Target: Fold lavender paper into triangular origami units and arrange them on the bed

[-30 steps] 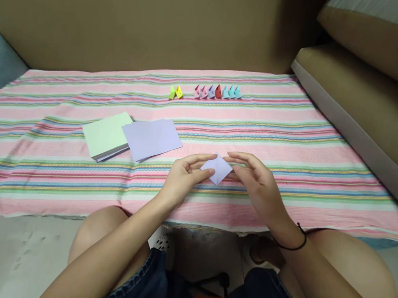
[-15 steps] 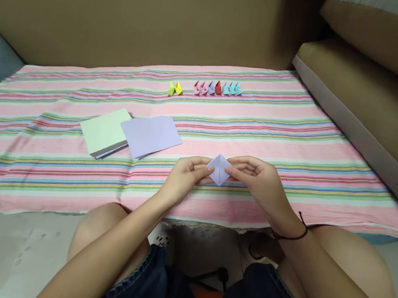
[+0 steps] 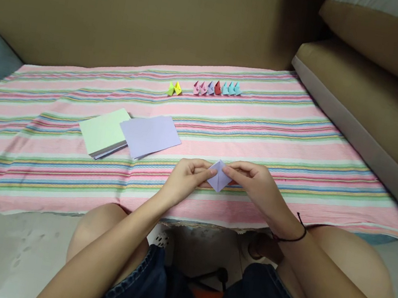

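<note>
Between my hands is a small piece of folded lilac paper (image 3: 219, 182), diamond-shaped with a crease down its middle. My left hand (image 3: 190, 175) pinches its left side, thumb on top and fingers behind. On the other side my right hand (image 3: 252, 180) grips it the same way, its thumb near the upper middle of the paper. Both hands are just above the striped cloth (image 3: 317, 163), close to its front edge. Part of the paper's back is hidden by my fingers.
Left of my hands lie lilac sheets (image 3: 151, 136), overlapping a stack of pale green paper (image 3: 105, 131). Farther back stands a row of small folded paper pieces (image 3: 218, 88) in several colours, with yellow ones (image 3: 177, 88) to the left. Large brown cushions (image 3: 370, 116) rise at the right.
The folded lilac paper sits slightly lower and nearer to me. My thumbs have moved inward, closer to its middle crease. Both hands still hold it.
</note>
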### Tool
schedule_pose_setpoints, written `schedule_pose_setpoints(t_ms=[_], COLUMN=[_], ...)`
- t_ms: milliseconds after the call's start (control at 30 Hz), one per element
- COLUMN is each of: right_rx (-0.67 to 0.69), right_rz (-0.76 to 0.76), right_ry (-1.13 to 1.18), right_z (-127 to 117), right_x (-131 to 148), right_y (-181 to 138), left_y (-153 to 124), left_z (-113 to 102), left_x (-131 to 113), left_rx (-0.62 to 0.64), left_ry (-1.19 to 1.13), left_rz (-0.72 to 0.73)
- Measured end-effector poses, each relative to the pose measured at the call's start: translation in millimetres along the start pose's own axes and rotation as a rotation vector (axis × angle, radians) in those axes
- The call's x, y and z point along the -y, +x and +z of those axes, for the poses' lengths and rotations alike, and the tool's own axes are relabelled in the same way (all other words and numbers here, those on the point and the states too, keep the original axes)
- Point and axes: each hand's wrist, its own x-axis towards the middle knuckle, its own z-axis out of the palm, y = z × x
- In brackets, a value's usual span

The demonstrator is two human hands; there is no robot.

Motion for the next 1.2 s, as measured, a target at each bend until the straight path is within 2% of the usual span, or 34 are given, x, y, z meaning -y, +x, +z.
schedule_pose_setpoints(t_ms=[167,367,500,667,933,1067,1200], right_rx=[-0.025,0.013,-0.019,-0.049,0.008,-0.013,0.003], right_rz=[-0.133,-0.144,-0.200,-0.285,-0.218,-0.239,-0.179], right_ry=[-0.065,-0.034,-0.056,-0.186,-0.159,-0.218,-0.184], right_z=[3,7,8,8,7,7,6], right_x=[4,8,10,13,13,15,15], right_y=[-3,-6,-8,-9,-9,-10,-9], left_y=[-2,-5,-7,-8,-7,-6,-5], left_z=[2,4,5,5,2,3,3], left_x=[-1,-3,-4,-1,1,2,2], left_rx=[-0.053,-0.102,-0.102,-0.068,-0.059,-0.040,-0.055], left_ry=[0.096,0.249,0.319,0.341,0.451,0.398,0.359], left_rz=[0.029,0.143,0.203,0.208,0.234,0.187,0.158])
